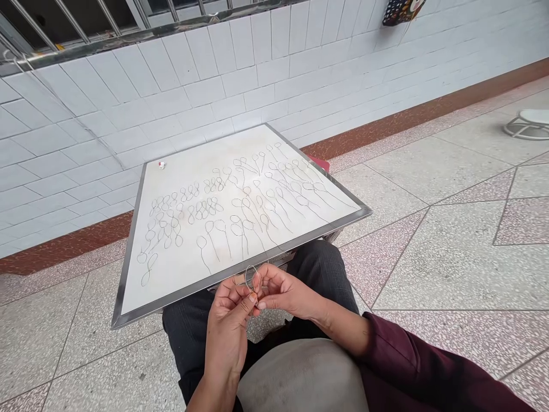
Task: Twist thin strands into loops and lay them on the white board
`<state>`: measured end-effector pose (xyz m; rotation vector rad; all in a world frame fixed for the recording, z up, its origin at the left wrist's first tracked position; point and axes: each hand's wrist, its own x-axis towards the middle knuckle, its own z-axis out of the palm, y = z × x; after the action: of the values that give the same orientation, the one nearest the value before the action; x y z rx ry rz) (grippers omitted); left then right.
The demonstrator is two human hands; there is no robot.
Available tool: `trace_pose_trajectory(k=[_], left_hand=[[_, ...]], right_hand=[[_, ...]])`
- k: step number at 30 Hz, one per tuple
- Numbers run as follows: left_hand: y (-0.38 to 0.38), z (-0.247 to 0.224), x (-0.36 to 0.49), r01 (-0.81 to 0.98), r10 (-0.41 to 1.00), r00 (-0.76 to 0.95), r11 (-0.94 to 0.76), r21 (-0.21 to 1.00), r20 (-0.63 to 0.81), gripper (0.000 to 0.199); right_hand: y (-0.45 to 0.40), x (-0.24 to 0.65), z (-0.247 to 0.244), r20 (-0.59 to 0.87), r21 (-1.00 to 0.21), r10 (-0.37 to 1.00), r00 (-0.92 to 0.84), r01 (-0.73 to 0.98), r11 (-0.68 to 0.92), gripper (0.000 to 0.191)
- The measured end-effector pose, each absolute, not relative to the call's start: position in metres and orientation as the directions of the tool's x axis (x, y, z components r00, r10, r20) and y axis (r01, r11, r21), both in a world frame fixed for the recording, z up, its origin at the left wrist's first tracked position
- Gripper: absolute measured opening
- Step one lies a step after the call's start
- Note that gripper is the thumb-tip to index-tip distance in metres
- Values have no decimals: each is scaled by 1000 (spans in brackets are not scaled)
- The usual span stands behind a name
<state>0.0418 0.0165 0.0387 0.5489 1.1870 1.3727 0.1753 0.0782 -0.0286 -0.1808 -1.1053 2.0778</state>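
Grey-edged table (189, 157) just beyond, my left hand (229, 326) and right hand (291, 293) pinch a wire loop (246, 273); floor (454, 263) stretches rightward.

From here it looks like a tiled porch or courtyard beside a building: white rectangular wall tiles (206, 97) above a reddish-brown marbled skirting (429, 100), a window with shiny metal bars (103, 17) at upper left, and pink-and-grey speckled terrazzo flooring (398, 269) at right.

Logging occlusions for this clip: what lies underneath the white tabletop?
Under the tabletop, a dark-trousered leg and speckled floor show at the near edge; the tabletop hides everything further in.
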Motion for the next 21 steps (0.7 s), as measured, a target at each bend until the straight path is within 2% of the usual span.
trace_pose_trajectory(k=[5,12,21], left_hand=[[14,39,41,-439,926,-190,216,872,-325,33],[13,40,40,-401,931,-181,225,888,-318,32],[12,40,41,-401,931,-165,239,884,-326,35]], right_hand=[[77,174,-28,246,-756,671,-699,-572,-319,34],[75,175,-29,193,-793,687,-700,-524,-311,34],[76,172,-35,131,-769,691,-711,-513,-381,32]])
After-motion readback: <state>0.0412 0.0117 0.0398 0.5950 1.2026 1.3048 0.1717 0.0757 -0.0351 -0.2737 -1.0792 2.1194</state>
